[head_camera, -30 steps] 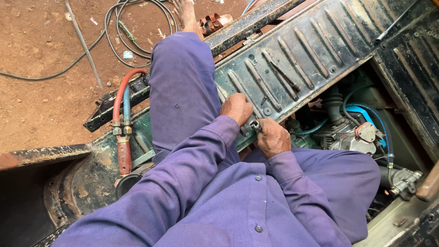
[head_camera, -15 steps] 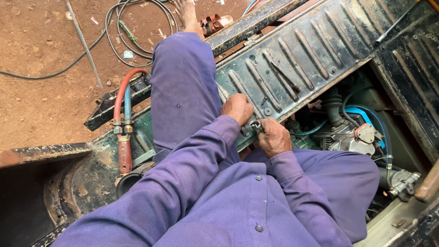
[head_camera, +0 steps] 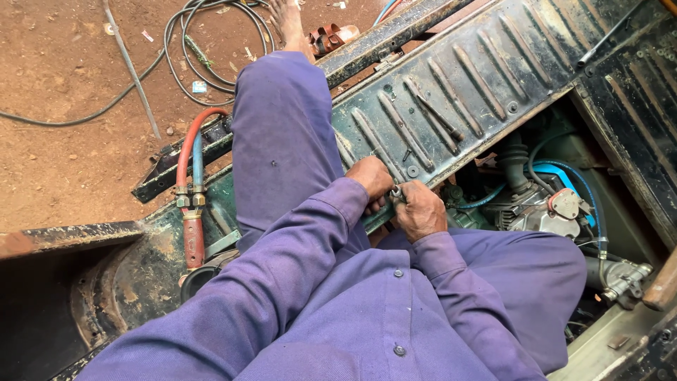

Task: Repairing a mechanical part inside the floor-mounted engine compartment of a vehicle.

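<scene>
My left hand and my right hand meet at the near edge of a ribbed, dark green metal panel. Between them I grip a small metal tool or fitting; which hand bears it most is hard to tell. Both fists are closed around it, right at the panel's lower lip. My arms and legs are in purple work clothes, my left leg stretched out over the frame.
Engine parts with blue hoses sit in the opening to the right. A red hose with brass fittings hangs on the left. Black cables coil on the red dirt ground. A bare foot rests near an orange sandal.
Both hands stay at the panel edge with only slight shifts; the view has barely moved.
</scene>
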